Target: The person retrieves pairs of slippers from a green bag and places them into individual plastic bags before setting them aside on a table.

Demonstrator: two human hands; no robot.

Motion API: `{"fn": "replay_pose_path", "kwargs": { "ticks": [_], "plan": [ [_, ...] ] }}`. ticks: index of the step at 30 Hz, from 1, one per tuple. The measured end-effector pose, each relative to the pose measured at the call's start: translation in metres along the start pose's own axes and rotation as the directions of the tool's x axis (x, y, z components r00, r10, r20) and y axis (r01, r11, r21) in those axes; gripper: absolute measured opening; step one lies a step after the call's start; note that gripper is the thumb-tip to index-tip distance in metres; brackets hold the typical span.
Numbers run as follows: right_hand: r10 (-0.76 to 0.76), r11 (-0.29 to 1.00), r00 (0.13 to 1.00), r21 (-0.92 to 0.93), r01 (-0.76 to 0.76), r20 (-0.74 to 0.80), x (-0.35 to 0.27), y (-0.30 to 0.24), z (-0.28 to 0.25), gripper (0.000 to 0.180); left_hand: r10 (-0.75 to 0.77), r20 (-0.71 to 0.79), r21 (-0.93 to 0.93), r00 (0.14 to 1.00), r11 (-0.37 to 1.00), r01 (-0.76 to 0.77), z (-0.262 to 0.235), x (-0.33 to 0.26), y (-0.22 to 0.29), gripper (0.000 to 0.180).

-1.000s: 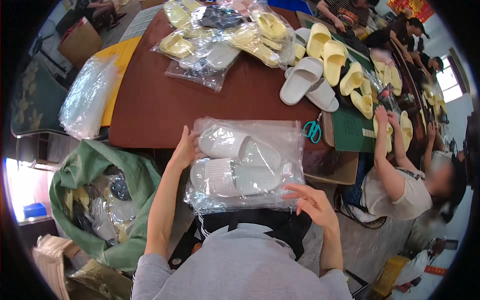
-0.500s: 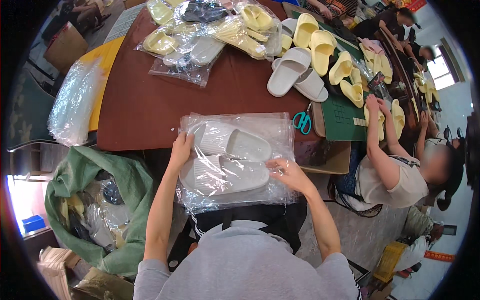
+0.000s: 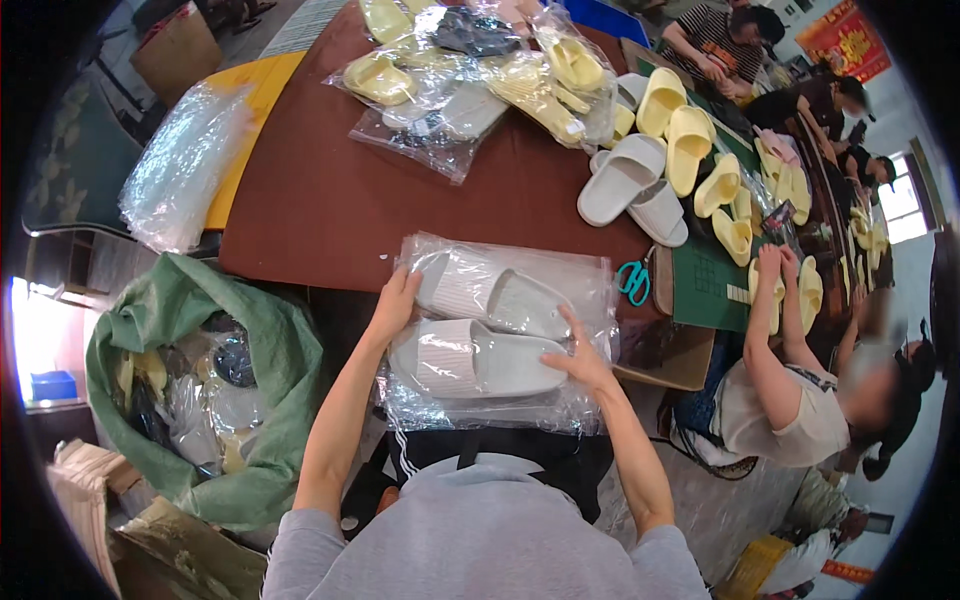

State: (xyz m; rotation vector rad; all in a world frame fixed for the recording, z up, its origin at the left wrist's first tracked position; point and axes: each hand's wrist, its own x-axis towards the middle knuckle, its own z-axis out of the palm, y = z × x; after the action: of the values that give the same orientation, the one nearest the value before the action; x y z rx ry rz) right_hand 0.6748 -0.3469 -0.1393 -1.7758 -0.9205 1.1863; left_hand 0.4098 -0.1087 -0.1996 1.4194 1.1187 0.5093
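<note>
A pair of light grey slippers [image 3: 490, 358] lies side by side in a clear plastic bag [image 3: 590, 290], toes to the left and heels to the right. Beneath it are more clear bags [image 3: 480, 415], stacked at the table's front edge over my lap. My left hand [image 3: 398, 303] grips the bag's left edge beside the toes, its fingertips partly hidden. At the heel end, my right hand [image 3: 586, 360] presses on the bagged slippers with thumb and forefinger spread apart. Teal-handled scissors [image 3: 633, 284] lie just right of the bag.
Bagged slippers [image 3: 470, 85] pile up on the brown table [image 3: 300, 190]. Loose yellow and grey slippers [image 3: 690, 150] lie farther right. At left are a stack of clear bags [image 3: 185, 165] and a green sack [image 3: 130, 430] of bagged slippers. A co-worker [image 3: 790, 400] sits at right.
The view has shifted, so the scene sits farther right. My right hand has moved from the bag's right side onto the heels, its fingers spreading. My left hand stays at the toe end.
</note>
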Motion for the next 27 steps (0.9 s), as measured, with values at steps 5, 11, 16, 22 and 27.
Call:
{"fn": "replay_pose_path", "kwargs": {
  "ticks": [5,11,16,22,27],
  "plan": [
    [0.027,0.985,1.0,0.172,-0.029,0.012,-0.011,-0.006,-0.002,0.066,0.01,0.049,-0.288,0.999,0.958,0.005,-0.003,-0.002,0.015,0.041],
    [-0.002,0.987,0.999,0.164,-0.004,0.038,-0.019,-0.014,-0.004,0.045,-0.106,-0.064,-0.306,0.992,0.949,0.081,-0.02,0.009,0.027,0.033],
    [0.037,0.993,0.999,0.111,-0.033,-0.036,-0.036,-0.002,-0.011,0.044,0.005,-0.284,-0.017,0.959,1.0,-0.01,-0.014,0.004,0.047,0.026],
    [0.003,0.995,0.984,0.099,0.014,-0.177,-0.065,0.014,-0.022,0.045,0.242,-0.269,0.377,0.932,0.917,-0.129,-0.007,-0.009,0.05,0.029],
    [-0.005,0.999,0.988,0.043,0.012,-0.154,-0.065,0.003,-0.022,0.04,0.54,0.147,0.805,0.828,0.422,-0.418,0.019,-0.047,0.041,0.052]
  ]
}}
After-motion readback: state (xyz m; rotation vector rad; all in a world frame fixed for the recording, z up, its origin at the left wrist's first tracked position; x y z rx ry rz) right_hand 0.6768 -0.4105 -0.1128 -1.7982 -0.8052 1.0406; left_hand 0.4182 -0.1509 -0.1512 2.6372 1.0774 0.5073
